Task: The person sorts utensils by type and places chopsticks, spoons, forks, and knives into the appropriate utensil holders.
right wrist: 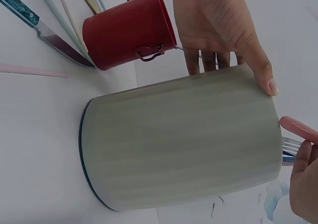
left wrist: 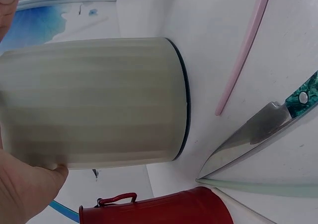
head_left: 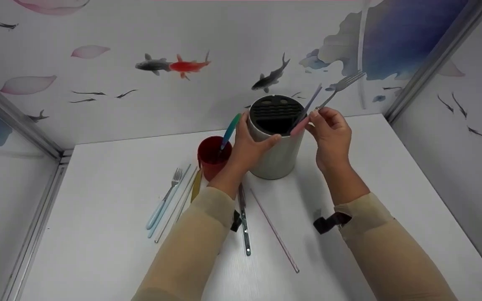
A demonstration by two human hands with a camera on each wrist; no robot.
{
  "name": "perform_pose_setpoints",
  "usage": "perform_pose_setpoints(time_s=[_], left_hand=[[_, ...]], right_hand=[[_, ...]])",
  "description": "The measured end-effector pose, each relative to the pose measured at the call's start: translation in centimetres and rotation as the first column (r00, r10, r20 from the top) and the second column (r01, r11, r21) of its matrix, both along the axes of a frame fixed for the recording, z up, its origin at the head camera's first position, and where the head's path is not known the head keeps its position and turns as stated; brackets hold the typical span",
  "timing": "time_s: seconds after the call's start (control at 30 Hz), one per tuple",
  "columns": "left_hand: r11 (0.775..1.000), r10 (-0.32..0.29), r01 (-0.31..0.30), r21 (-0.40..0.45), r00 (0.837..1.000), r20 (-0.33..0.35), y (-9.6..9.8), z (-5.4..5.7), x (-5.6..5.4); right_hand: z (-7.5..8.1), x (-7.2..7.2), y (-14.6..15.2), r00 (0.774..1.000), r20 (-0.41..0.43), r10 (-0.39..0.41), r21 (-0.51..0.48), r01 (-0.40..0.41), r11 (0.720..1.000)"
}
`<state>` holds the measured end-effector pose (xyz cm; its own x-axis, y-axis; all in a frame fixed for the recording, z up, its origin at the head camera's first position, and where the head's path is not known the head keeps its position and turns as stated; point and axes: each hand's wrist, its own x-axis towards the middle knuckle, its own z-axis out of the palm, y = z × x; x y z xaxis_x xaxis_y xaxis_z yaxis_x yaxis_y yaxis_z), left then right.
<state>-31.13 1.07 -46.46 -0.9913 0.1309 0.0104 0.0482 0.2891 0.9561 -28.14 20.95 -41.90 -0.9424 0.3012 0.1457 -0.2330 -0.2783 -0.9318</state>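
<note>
My left hand [head_left: 250,147] grips the side of a grey-green utensil holder [head_left: 276,156], thumb across its front near the rim. The holder stands upright under a black slotted top [head_left: 276,113]. In my right hand [head_left: 334,140] I pinch a fork [head_left: 347,81] with a pink handle [head_left: 300,126]. Its tines point up and right, and the handle end overlaps the holder's opening in the head view. A purple stick [head_left: 310,102] rises from the opening. Fork tines [right wrist: 292,143] also show beside the holder's rim in the right wrist view, partly behind my fingers.
A red cup [head_left: 214,167] with a blue-green handled utensil [head_left: 230,130] stands left of the holder. On the white table [head_left: 98,200] lie a blue-handled fork [head_left: 163,202], several pale sticks [head_left: 176,205], a gold flat piece [head_left: 196,186], a knife [head_left: 245,228] and a pink chopstick [head_left: 274,230].
</note>
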Motion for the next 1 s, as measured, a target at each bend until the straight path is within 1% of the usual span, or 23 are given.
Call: perform_pose_setpoints(time_s=[0.13, 0.2, 0.3, 0.5, 0.63, 0.73, 0.83, 0.93, 0.97, 1.0], left_hand=[[1.0, -0.003, 0.003, 0.002, 1.0, 0.006, 0.1, 0.1, 0.1], [1.0, -0.004, 0.004, 0.001, 1.0, 0.013, 0.1, 0.2, 0.1], [1.0, -0.004, 0.004, 0.002, 1.0, 0.025, 0.1, 0.3, 0.1], [1.0, -0.007, 0.007, 0.011, 1.0, 0.019, 0.1, 0.2, 0.0], [1.0, -0.009, 0.009, 0.013, 1.0, 0.023, 0.1, 0.1, 0.0], [1.0, -0.005, 0.005, 0.014, 1.0, 0.025, 0.1, 0.1, 0.0], [1.0, -0.002, 0.002, 0.019, 1.0, 0.029, 0.1, 0.1, 0.0], [1.0, -0.004, 0.003, 0.03, 1.0, 0.029, 0.1, 0.0, 0.0], [0.999, -0.005, 0.004, 0.034, 1.0, 0.028, 0.1, 0.0, 0.0], [0.999, -0.006, 0.005, 0.037, 1.0, 0.026, 0.1, 0.0, 0.0]], right_hand=[[-0.2, -0.4, -0.1, 0.998, -0.038, -0.041, 0.018, 0.042, 0.999], [-0.2, -0.5, -0.2, 0.998, -0.039, -0.057, 0.028, 0.058, 0.998], [-0.5, -0.7, -0.1, 0.998, -0.013, -0.066, 0.062, 0.067, 0.996], [-1.3, -1.2, 0.1, 0.996, 0.053, -0.076, 0.136, 0.068, 0.988], [-1.7, -1.4, 0.4, 0.991, 0.1, -0.091, 0.212, 0.069, 0.975], [-1.7, -1.5, 0.6, 0.987, 0.125, -0.096, 0.3, 0.054, 0.952], [-1.5, -1.7, 0.8, 0.988, 0.132, -0.086, 0.376, 0.031, 0.926], [-1.3, -1.9, 0.8, 0.988, 0.131, -0.082, 0.456, 0.013, 0.89], [-1.2, -2.0, 0.8, 0.988, 0.13, -0.082, 0.484, 0.01, 0.875], [-1.1, -2.0, 0.8, 0.987, 0.131, -0.091, 0.52, 0.01, 0.854]])
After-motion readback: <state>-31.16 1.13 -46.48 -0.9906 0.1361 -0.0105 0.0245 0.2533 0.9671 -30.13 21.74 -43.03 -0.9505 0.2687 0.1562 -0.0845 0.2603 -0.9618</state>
